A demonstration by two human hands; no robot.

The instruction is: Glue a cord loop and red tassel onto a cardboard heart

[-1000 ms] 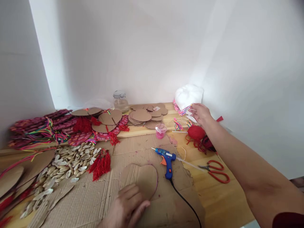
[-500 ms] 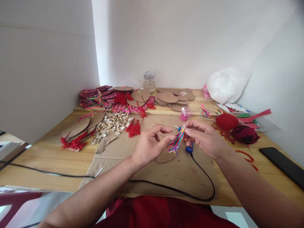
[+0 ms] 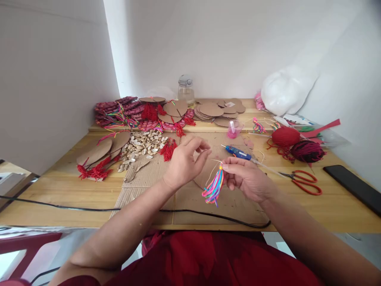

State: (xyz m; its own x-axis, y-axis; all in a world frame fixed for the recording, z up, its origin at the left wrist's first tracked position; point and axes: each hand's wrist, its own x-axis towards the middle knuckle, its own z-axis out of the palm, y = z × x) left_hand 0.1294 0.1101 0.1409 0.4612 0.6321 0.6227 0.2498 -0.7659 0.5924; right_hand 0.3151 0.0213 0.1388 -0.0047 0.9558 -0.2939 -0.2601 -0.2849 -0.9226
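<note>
My right hand (image 3: 248, 178) pinches a multicoloured tassel (image 3: 213, 188) at its bound top, between thumb and fingers. The strands, pink, blue, purple and orange, hang down to the left over the cardboard. From the tassel's top a thin pale cord (image 3: 210, 174) loops out. Across from it is my left hand (image 3: 188, 161), thumb and forefinger tips brought together; whatever they hold is too small to make out. Just beyond my right hand a blue glue gun (image 3: 237, 152) lies on the cardboard sheet (image 3: 190, 198).
Peanut shells (image 3: 144, 145) and red tassels (image 3: 168, 150) lie to the left. Cardboard discs (image 3: 210, 110) and a jar (image 3: 186, 89) stand behind. At right are red-handled scissors (image 3: 306, 182), a red yarn ball (image 3: 285, 137) and a phone (image 3: 353, 186). A black cable (image 3: 208, 214) crosses in front.
The tassel has come down and nearer in my right hand, apart from the glue gun. My left thumb and forefinger have closed together and moved away from the tassel. The view has shifted slightly.
</note>
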